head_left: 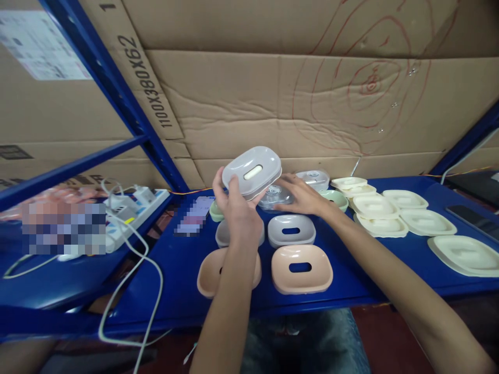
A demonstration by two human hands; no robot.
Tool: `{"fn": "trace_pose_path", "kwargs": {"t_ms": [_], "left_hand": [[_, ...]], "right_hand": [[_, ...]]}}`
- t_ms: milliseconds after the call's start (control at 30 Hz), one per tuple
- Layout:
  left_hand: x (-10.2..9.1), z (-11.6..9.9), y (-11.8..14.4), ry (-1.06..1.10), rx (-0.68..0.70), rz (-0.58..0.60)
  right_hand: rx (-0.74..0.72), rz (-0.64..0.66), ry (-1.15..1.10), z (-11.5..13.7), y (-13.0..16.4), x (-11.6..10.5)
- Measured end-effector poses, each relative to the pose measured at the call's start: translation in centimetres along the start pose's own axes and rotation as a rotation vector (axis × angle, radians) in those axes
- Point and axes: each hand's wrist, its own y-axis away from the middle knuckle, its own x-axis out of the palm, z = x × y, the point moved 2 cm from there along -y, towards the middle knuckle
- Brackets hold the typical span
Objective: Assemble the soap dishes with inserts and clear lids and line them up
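Note:
My left hand [237, 200] is closed round a grey oval soap dish [237, 174], lifted above the table and tilted. A pale piece shows through its central slot and along its lower edge. My right hand [302, 195] has its thumb and fingers round a clear plastic oval piece [274, 199], low over the table behind the rows of dishes. Its fingertips are partly hidden by the raised dish. Under my forearms lie another grey dish [291, 222], a peach dish [302, 280], and a second peach one [208, 272] partly covered by my left arm.
Cream oval pieces [375, 206] are stacked and spread at the right, near a dark phone [471, 221]. Another clear piece [313, 179] and a green dish [337, 199] lie behind my right wrist. A power strip [156, 200] with white cables stands left, beside a blue rack post [163, 161].

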Motion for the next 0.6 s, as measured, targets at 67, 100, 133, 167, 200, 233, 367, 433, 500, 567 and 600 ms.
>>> {"fn": "trace_pose_path", "kwargs": {"t_ms": [67, 100, 133, 167, 200, 233, 367, 433, 500, 567, 600], "left_hand": [[0.1, 0.1, 0.0, 0.008, -0.015, 0.023], [0.1, 0.2, -0.1, 0.014, -0.020, 0.026], [0.1, 0.2, -0.1, 0.021, -0.023, 0.027], [0.2, 0.1, -0.1, 0.029, -0.029, 0.030], [0.3, 0.1, -0.1, 0.038, -0.035, 0.034], [0.3, 0.0, -0.1, 0.049, -0.042, 0.040], [0.4, -0.1, -0.2, 0.071, -0.051, 0.046], [0.5, 0.0, -0.1, 0.063, -0.042, 0.049], [0.5, 0.3, 0.0, 0.051, -0.056, 0.075], [0.8, 0.9, 0.3, 0.017, -0.119, 0.124], [0.9, 1.2, 0.5, -0.009, -0.169, 0.158]], "right_hand": [[0.005, -0.016, -0.017, 0.2, 0.0, 0.2], [0.021, -0.039, -0.031, 0.2, 0.0, 0.2], [0.041, -0.070, -0.047, 0.3, 0.1, 0.0], [0.060, -0.107, -0.066, 0.3, 0.3, -0.2], [0.075, -0.151, -0.086, 0.2, 0.5, -0.5], [0.091, -0.201, -0.104, 0.1, 0.8, -0.8], [0.207, -0.458, -0.166, -1.1, 2.4, -2.7], [0.285, -0.635, -0.247, -2.2, 3.6, -3.8], [0.333, -0.812, -0.364, -3.2, 4.8, -4.7], [0.334, -0.916, -0.437, -3.5, 5.9, -5.5], [0.320, -0.925, -0.440, -3.3, 6.3, -5.8]]}}
